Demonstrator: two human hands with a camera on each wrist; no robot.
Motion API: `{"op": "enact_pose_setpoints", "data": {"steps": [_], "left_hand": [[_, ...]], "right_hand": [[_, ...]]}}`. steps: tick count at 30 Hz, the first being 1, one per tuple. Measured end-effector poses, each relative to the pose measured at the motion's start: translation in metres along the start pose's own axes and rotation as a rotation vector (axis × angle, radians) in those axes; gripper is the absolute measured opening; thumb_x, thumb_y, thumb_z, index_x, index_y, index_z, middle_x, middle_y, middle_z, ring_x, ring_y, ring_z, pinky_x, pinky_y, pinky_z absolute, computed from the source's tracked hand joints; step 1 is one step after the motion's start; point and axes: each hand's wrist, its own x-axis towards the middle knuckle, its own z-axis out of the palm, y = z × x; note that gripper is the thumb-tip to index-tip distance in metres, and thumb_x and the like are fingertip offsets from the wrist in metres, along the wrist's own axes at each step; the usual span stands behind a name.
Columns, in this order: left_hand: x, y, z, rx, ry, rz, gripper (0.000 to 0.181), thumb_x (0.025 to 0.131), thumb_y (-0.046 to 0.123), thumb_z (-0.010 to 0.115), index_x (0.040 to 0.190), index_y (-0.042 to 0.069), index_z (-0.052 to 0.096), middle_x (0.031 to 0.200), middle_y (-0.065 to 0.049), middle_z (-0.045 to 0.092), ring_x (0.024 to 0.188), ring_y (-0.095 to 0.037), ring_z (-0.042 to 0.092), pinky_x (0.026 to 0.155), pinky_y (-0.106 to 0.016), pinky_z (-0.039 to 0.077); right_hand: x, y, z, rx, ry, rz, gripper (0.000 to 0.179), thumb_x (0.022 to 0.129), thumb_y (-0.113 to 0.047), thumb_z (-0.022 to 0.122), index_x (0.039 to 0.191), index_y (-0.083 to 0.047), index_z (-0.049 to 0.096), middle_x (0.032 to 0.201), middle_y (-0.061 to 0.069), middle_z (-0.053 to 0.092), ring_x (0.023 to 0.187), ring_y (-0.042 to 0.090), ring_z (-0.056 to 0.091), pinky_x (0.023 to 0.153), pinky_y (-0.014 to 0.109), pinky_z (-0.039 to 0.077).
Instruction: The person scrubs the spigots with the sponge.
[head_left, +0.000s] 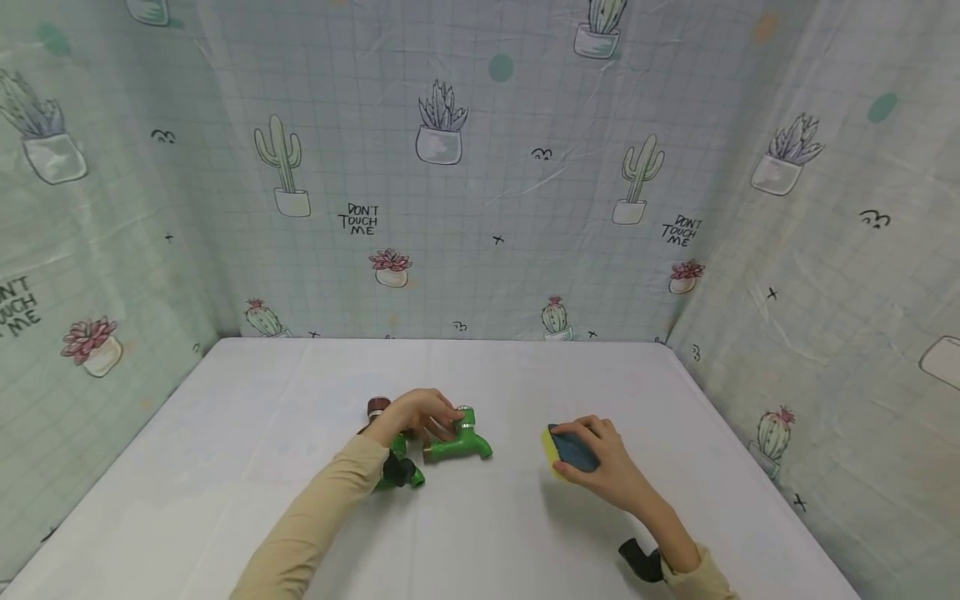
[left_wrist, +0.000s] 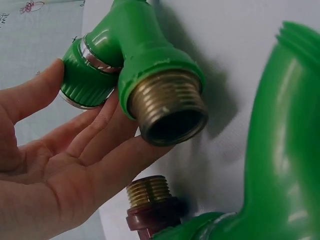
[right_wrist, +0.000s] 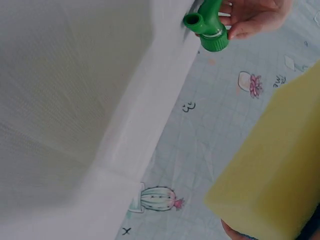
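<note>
My left hand point(head_left: 429, 414) holds a green tap point(head_left: 459, 446) by its ribbed knob. The left wrist view shows the thumb on the knob point(left_wrist: 90, 75) and the fingers behind and below the tap; its brass threaded inlet point(left_wrist: 170, 107) faces the camera. At right, my right hand point(head_left: 611, 471) grips a sponge point(head_left: 576, 452) above the white table, thumb on one edge and fingers on the opposite one. The sponge has a yellow foam side point(right_wrist: 275, 175) and a dark blue scouring side. Most of the right hand is hidden behind the sponge in the right wrist view.
Under my left wrist lie another green tap point(head_left: 416, 479) and a tap with a dark red-brown end point(head_left: 378, 406), partly hidden by the hand and sleeve. The white table point(head_left: 495, 533) meets a cactus-printed curtain point(head_left: 480, 200) at the back and both sides.
</note>
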Motion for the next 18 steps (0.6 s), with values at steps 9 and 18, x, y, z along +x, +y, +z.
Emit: {"op": "enact_pose_setpoints", "data": {"steps": [9,18], "left_hand": [[-0.0028,0.0007,0.0053,0.027,0.064,0.019,0.033,0.087,0.021,0.057,0.108,-0.003,0.051,0.104,-0.021,0.060,0.086,-0.028,0.065,0.072,-0.046,0.053],[-0.0079,0.0072,0.0092,0.037,0.102,0.031,0.042,0.093,0.023,0.047,0.119,-0.009,0.042,0.100,-0.026,0.061,0.085,-0.031,0.065,0.073,-0.045,0.053]], "right_hand": [[0.0007,-0.0011,0.0034,0.009,-0.009,0.005,0.042,0.074,-0.033,0.071,0.113,-0.030,0.054,0.108,-0.003,0.047,0.091,0.015,0.034,0.067,0.027,0.033],[0.0025,0.0024,0.0076,-0.003,-0.001,-0.036,0.044,0.072,-0.033,0.072,0.113,-0.029,0.055,0.107,-0.002,0.048,0.089,0.014,0.034,0.067,0.027,0.031]]}}
